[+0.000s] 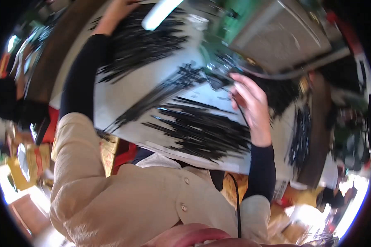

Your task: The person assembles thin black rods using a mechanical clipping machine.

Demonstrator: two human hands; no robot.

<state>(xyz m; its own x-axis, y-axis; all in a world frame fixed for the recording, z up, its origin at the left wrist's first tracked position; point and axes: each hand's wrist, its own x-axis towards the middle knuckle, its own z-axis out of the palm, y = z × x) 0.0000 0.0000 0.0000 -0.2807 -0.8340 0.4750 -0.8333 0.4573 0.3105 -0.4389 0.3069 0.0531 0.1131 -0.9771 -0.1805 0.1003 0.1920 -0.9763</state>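
Workroom interior. Centre: a pale table (pixel 115 96), with a long dark-brown board (pixel 57 53) along its left and a second brown board (pixel 317 136) along its right. Top: a bright white bar (pixel 161 15), apparently a lamp. Lower left: yellow-brown boxes (pixel 39 158) beyond the table. Lower right: strong white glare (pixel 355 194); whether window or doorway, I cannot tell. The outlying room appears cluttered and blurred.

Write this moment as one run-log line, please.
left hand: beside far black strips | right hand: by green machine | grips: unclear
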